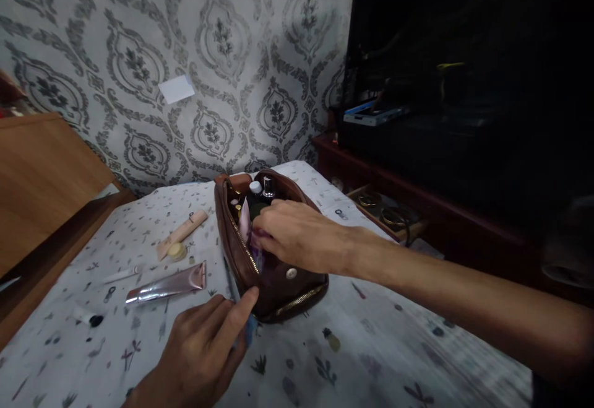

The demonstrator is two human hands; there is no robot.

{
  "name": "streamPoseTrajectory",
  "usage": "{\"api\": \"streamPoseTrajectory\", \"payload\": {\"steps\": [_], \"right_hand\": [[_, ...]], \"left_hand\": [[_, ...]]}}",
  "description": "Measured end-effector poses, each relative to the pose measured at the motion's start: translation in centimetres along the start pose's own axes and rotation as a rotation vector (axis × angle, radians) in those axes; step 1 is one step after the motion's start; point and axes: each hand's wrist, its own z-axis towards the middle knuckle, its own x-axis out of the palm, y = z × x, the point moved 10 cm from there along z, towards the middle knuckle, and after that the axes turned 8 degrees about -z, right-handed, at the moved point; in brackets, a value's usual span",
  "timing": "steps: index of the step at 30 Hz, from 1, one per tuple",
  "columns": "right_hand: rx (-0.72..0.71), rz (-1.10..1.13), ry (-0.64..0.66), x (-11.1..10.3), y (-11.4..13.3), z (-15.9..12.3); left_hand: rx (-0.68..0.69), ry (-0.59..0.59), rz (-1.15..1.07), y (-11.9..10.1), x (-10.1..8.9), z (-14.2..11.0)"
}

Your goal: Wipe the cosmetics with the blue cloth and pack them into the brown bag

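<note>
Now, in the head view, our right hand (297, 234) reaches into the brown bag (273, 293) on the patterned cloth (371, 358), by a purple packet (257, 254); we can't tell if it grips. Our left hand (202, 340) has one finger stretched to the bag's near side, and we can't tell if it holds on. We should keep the bag steady and go gently around the bottles (268, 187).

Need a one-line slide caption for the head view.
Right hand inside an open brown bag, left hand at its near corner, metallic tube on the patterned sheet.
</note>
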Motion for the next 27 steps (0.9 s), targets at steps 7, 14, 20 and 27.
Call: {"api": "streamPoseTrajectory", "payload": {"steps": [7,14,20,27], "right_hand": [[0.025,0.157,0.057,1.2,-0.9,0.5],[0.021,0.149,0.018,1.3,-1.0,0.4],[0.055,0.211,-0.005,0.6,-1.2,0.2],[0.146,0.302,-0.096,0.1,-1.8,0.8]], "left_hand": [[-0.005,0.004,-0.033,0.3,0.5,0.0],[-0.006,-0.017,-0.024,0.2,0.2,0.2],[-0.047,-0.072,-0.069,0.7,-1.1,0.6],[-0.096,-0.077,-0.071,1.4,-1.1,0.6]]}}
